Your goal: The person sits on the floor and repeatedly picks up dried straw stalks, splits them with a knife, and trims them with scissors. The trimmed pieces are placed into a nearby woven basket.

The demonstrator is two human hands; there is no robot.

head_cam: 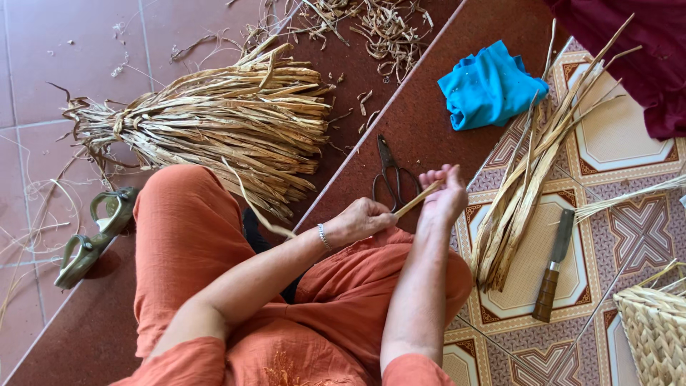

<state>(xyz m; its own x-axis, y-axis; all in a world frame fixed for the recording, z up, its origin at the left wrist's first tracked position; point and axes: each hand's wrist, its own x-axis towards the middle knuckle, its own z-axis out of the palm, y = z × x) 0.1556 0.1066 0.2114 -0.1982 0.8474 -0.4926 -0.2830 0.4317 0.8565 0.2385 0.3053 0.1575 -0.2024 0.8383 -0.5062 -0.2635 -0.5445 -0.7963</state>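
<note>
My left hand (363,218) is closed around a dried plant strip (416,199) that runs up to my right hand (443,194), whose fingers pinch its far end. The strip's loose tail (251,204) curves back over my orange-clad knee. Both hands hover above black scissors (391,175) lying on the red-brown step.
A tied bundle of dried strips (214,118) lies at upper left, a looser pile (525,179) on the patterned tiles at right. A knife with a wooden handle (554,264), a blue cloth (489,86), a woven basket (654,332), green sandals (93,236) and scraps (379,28) surround me.
</note>
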